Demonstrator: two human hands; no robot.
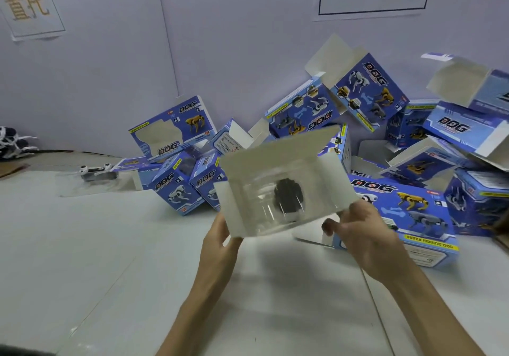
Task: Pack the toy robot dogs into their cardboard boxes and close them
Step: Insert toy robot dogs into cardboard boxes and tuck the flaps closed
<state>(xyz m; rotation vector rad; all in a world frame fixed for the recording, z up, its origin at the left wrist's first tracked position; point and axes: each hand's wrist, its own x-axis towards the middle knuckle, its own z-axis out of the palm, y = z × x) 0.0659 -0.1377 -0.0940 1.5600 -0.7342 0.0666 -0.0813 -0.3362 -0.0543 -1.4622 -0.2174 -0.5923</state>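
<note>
The left hand (219, 235) and right hand (366, 231) each grip the unclosed box (281, 151) above the desk (110, 245). If it tilts, the toy dog (289, 195) could slip out.

Open box (278, 151): white inside, flaps spread, mouth towards the camera, tilted, held up off the bench (110, 245); a dark toy dog (289, 195), blurred, sits inside it in a clear plastic tray (256, 204). From 9 round to 3 o'clock behind it lies a heap of blue boxes (399, 204) printed "DOG", at all angles, several with flaps open. At 9 o'clock, well apart, a white-and-grey toy dog (96, 171) lies on the bench.
</note>
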